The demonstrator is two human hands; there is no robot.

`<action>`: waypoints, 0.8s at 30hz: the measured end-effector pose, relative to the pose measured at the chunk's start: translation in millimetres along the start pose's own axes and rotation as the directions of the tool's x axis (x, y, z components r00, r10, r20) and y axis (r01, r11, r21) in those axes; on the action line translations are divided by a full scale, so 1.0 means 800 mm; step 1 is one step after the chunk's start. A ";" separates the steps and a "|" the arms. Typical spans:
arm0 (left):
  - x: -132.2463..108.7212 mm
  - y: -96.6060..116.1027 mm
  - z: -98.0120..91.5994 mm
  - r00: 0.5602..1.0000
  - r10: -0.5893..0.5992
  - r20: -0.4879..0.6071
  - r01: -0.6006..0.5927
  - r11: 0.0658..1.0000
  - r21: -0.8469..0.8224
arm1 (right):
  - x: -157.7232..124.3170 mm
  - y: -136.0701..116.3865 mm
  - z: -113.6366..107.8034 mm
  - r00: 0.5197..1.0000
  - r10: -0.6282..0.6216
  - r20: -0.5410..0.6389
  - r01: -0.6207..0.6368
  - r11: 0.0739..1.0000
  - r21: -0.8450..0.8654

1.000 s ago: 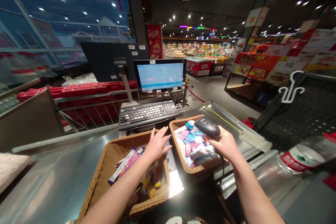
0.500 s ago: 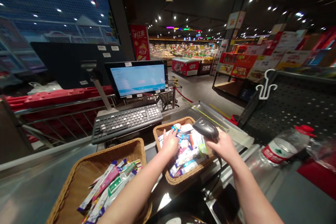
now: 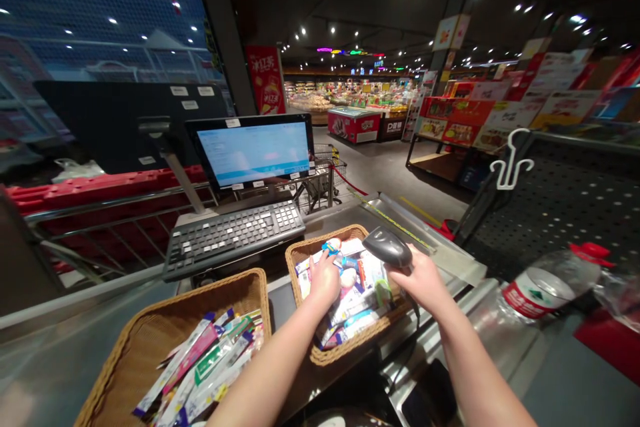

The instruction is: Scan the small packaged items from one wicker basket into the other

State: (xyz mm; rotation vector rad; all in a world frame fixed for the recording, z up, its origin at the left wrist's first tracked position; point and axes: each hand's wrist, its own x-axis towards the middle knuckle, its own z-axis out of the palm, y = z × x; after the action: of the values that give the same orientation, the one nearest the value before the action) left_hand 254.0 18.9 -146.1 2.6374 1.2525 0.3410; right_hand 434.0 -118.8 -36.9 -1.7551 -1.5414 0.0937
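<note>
Left hand: my left hand [image 3: 324,278] is down in the farther wicker basket [image 3: 313,245], resting on the heap of packets [image 3: 361,300], fingers [image 3: 320,261] close together against a small blue-and-white packet [image 3: 331,247]; I cannot tell whether they are clamped on it
Right hand: my right hand [image 3: 421,282] is just above that basket's right corner, fingers wrapped around a black handheld barcode scanner [image 3: 387,246], with its black cord [image 3: 416,333] hanging below
Nearer basket: a second wicker basket [image 3: 250,287] sits closer to me, full of long pink, green and white stick sachets [image 3: 197,367], and neither hand touches it
Counter: both baskets stand on the brushed steel counter [image 3: 85,320], just apart, with a black keyboard [image 3: 233,237] beyond them and a monitor [image 3: 253,150] on a post showing a pale blue screen
My right side: a plastic water bottle [image 3: 547,290] with a red cap lies tilted beside a black pegboard panel [image 3: 565,213] carrying a white plastic hanger [image 3: 510,163]
Room: a supermarket with a grey floor [image 3: 385,173], a red barrier [image 3: 100,187], a shopping cart [image 3: 317,177], a red chest freezer [image 3: 353,125], a red banner [image 3: 265,80], a promotional display rack [image 3: 453,123] and spotlights in a dark ceiling [image 3: 365,7]
</note>
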 end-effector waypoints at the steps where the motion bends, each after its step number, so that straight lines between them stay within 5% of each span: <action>1: -0.001 -0.003 -0.005 1.000 -0.003 -0.010 0.003 1.000 -0.010 | 0.001 0.000 0.000 1.000 -0.008 -0.001 0.008 1.000 -0.001; 10: -0.031 -0.046 -0.101 0.938 -0.096 -0.334 -0.006 0.957 -0.291 | 0.012 -0.021 0.007 0.997 -0.071 0.014 0.071 0.997 0.012; 16: -0.063 -0.076 -0.161 0.827 -0.213 -0.521 0.001 0.926 -0.378 | 0.030 -0.056 0.022 0.980 -0.194 0.036 0.193 0.980 0.042; 24: -0.118 -0.117 -0.214 0.660 -0.255 -0.707 0.079 0.959 -0.272 | 0.053 -0.128 0.051 0.902 -0.432 0.001 0.427 0.894 0.135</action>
State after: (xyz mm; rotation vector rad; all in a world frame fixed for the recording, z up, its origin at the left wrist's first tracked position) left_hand 77.0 17.5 -20.4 2.1925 1.5226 1.5426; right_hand 340.7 -65.9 12.8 -1.2803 -1.8670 0.0009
